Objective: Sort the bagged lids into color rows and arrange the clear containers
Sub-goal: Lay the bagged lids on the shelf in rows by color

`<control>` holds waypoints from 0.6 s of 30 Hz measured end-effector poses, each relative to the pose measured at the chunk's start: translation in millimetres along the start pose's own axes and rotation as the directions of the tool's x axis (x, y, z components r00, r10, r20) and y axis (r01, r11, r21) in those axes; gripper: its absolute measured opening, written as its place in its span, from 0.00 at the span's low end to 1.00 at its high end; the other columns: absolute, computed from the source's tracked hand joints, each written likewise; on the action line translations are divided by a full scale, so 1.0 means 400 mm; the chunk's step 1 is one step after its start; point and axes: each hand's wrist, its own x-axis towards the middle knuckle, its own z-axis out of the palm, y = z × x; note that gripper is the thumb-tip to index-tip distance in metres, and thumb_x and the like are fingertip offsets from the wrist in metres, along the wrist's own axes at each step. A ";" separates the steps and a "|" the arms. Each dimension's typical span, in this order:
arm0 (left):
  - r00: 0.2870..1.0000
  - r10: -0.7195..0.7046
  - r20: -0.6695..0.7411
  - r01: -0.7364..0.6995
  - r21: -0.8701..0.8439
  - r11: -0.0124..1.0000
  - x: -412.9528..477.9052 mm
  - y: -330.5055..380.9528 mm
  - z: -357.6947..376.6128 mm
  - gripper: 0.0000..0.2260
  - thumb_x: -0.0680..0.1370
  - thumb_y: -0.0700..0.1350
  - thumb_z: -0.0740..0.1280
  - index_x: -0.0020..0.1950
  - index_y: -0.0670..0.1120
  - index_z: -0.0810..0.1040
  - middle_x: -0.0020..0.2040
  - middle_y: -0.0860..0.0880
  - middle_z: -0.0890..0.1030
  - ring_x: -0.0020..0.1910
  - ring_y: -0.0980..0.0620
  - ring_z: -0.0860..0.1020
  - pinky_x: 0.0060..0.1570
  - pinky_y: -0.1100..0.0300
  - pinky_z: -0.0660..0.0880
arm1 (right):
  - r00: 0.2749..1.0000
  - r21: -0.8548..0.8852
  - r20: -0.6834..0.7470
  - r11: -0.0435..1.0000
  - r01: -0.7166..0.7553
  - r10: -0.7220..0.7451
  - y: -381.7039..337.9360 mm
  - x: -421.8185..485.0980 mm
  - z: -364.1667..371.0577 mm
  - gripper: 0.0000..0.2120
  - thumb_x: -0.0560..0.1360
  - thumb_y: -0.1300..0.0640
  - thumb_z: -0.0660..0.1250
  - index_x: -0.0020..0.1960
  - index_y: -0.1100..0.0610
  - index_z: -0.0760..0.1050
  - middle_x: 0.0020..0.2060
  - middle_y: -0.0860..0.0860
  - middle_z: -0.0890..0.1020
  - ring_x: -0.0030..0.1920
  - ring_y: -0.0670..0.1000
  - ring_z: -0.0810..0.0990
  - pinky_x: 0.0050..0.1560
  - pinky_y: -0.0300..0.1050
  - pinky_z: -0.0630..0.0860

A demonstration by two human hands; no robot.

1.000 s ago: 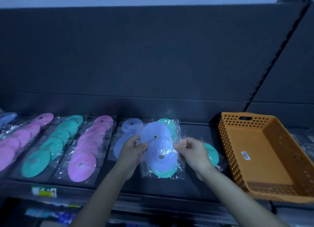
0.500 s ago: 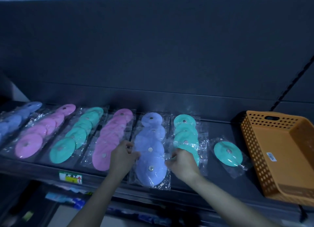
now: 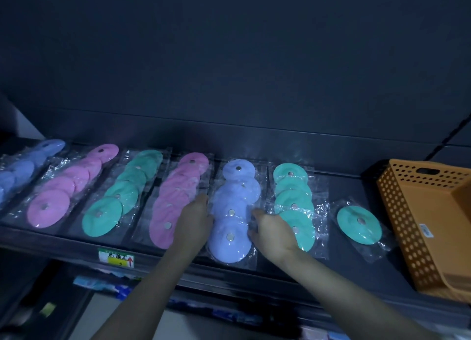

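Bagged lids lie in color rows on a dark shelf point(image 3: 331, 276): blue point(image 3: 25, 166), pink point(image 3: 63, 192), teal point(image 3: 119, 197), pink point(image 3: 175, 197), lavender-blue point(image 3: 234, 207) and teal point(image 3: 293, 202). A single bagged teal lid point(image 3: 359, 223) lies alone to the right. My left hand point(image 3: 193, 222) grips the left edge of the lavender-blue row's front bags. My right hand point(image 3: 272, 230) pinches their right edge and partly covers the teal row. The lavender-blue lids rest flat on the shelf. No clear containers are visible.
An orange perforated basket point(image 3: 420, 225) stands at the right end of the shelf. A dark back panel point(image 3: 229, 72) rises behind the rows. A price label point(image 3: 116, 258) sits on the shelf's front lip, with a lower shelf of goods beneath.
The lavender-blue bags that both hands held up a second ago now lie in their row on the shelf. Both hands stay at the bags' edges. The view has shifted left.
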 end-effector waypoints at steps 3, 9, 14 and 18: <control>0.995 0.094 -0.018 -0.093 0.061 0.994 -0.001 -0.012 0.011 0.10 0.67 0.30 0.66 0.48 0.36 0.74 0.43 0.38 0.77 0.40 0.39 0.76 0.34 0.53 0.70 | 1.000 -0.037 0.003 0.999 0.016 -0.016 -0.001 0.001 0.001 0.10 0.75 0.59 0.58 0.56 0.57 0.69 0.47 0.60 0.81 0.47 0.63 0.79 0.41 0.50 0.75; 0.875 0.467 0.132 -0.485 0.211 0.849 -0.016 -0.016 0.054 0.21 0.76 0.52 0.58 0.61 0.38 0.75 0.64 0.36 0.74 0.65 0.36 0.71 0.64 0.47 0.70 | 0.997 -0.054 0.026 0.995 0.078 -0.077 0.011 0.003 0.006 0.11 0.77 0.52 0.59 0.57 0.55 0.69 0.48 0.57 0.82 0.49 0.62 0.79 0.43 0.50 0.74; 0.863 0.340 0.374 -0.446 0.246 0.861 -0.023 -0.023 0.070 0.46 0.67 0.76 0.38 0.78 0.50 0.53 0.78 0.43 0.44 0.76 0.46 0.38 0.70 0.55 0.38 | 0.995 -0.015 -0.091 0.999 0.039 -0.040 0.046 0.042 -0.052 0.08 0.78 0.56 0.59 0.48 0.58 0.74 0.42 0.58 0.82 0.43 0.63 0.78 0.38 0.49 0.72; 0.879 0.294 0.376 -0.398 0.238 0.886 0.013 -0.001 0.065 0.49 0.63 0.77 0.34 0.78 0.51 0.48 0.78 0.43 0.41 0.76 0.45 0.38 0.72 0.54 0.37 | 0.995 -0.060 -0.095 0.998 0.018 -0.024 0.084 0.122 -0.092 0.11 0.73 0.63 0.59 0.33 0.54 0.64 0.34 0.54 0.75 0.36 0.59 0.72 0.33 0.46 0.65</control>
